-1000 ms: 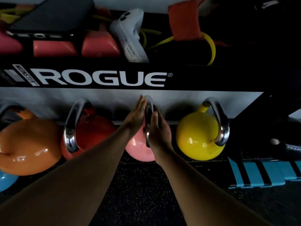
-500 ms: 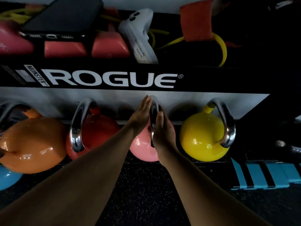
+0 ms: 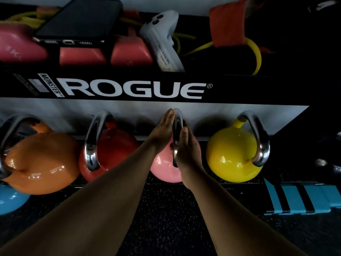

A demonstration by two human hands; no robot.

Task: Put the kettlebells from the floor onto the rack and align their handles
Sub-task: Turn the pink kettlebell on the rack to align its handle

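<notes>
On the rack's lower shelf [image 3: 201,138] stand an orange kettlebell [image 3: 40,159], a red kettlebell [image 3: 114,150], a pink kettlebell [image 3: 162,170] and a yellow kettlebell [image 3: 230,154], each with a steel handle. The pink one's handle [image 3: 177,126] points edge-on toward me. My left hand [image 3: 163,130] lies flat against its left side and my right hand [image 3: 186,150] flat against its right side, so the handle is pressed between my palms. The red and yellow handles are turned at slightly different angles. A blue kettlebell [image 3: 9,202] sits low at the left edge, partly cut off.
The black ROGUE beam [image 3: 239,89] runs above the kettlebells. On the upper shelf lie a phone [image 3: 79,21], a white controller [image 3: 162,39], pink weights [image 3: 83,56] and yellow bands [image 3: 256,52]. A blue-striped object [image 3: 299,200] lies on the speckled black floor [image 3: 166,218] at right.
Both hands stay pressed on the pink kettlebell's handle. Only the view has shifted slightly, moving the scene a little to the right.
</notes>
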